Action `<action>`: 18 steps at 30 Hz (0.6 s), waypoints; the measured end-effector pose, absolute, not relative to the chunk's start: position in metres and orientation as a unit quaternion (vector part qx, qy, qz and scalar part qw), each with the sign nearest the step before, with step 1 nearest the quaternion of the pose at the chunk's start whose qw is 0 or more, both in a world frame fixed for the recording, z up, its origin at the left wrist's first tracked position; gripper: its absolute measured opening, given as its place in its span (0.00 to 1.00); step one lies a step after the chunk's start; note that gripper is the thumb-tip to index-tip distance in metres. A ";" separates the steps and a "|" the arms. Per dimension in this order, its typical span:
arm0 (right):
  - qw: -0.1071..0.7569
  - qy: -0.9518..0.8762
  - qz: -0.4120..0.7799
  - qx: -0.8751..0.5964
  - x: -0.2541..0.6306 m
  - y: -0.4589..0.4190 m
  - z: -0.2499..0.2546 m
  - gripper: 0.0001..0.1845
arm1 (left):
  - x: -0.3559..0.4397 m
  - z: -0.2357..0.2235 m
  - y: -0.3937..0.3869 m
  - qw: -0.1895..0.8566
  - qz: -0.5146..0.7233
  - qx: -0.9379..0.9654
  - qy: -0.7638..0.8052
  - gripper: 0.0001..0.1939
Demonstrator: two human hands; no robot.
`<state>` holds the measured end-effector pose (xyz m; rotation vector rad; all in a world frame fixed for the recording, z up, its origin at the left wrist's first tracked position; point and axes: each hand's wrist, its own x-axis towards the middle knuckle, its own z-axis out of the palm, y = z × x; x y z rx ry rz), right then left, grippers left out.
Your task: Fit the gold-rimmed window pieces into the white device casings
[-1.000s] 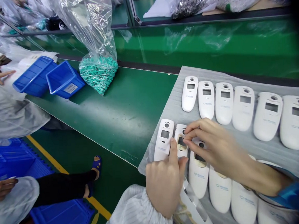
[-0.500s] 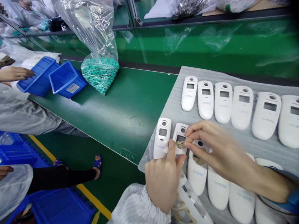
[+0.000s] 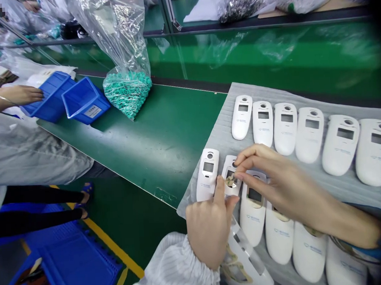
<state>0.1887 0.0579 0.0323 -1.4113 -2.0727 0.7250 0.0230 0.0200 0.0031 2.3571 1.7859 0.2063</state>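
Two rows of white handheld device shells lie on a grey foam sheet (image 3: 221,128). My right hand (image 3: 275,185) pinches a small yellowish film piece (image 3: 231,181) over the screen window of the second shell (image 3: 230,178) in the near row. My left hand (image 3: 210,226) is mostly closed, its index finger pressing down on that same shell's lower part. Under this hand lies a white backing sheet (image 3: 244,267) with yellowish pieces. A finished-looking shell (image 3: 207,174) lies just left of the one being handled.
A clear bag of teal rings (image 3: 127,92) and two blue bins (image 3: 85,101) stand on the green belt (image 3: 152,140). A co-worker's hand (image 3: 20,94) reaches into the left bin. Blue crates (image 3: 79,271) sit on the floor. More bags lie beyond the far rail.
My right hand has lifted the film off the shell's window and holds it pinched just above it. The co-worker's hand moved to the blue bin and their legs shifted left.
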 end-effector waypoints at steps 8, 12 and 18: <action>0.251 -0.786 0.243 -0.510 0.182 0.065 0.042 0.09 | 0.025 0.009 0.022 0.116 0.031 0.785 0.608 0.23; 0.314 -0.776 0.199 -0.509 0.186 0.072 0.076 0.06 | 0.024 0.008 0.023 0.168 0.026 0.767 0.619 0.22; 0.283 -0.722 0.379 -0.505 0.194 0.070 0.096 0.13 | 0.002 0.015 0.022 0.546 0.259 0.572 0.554 0.24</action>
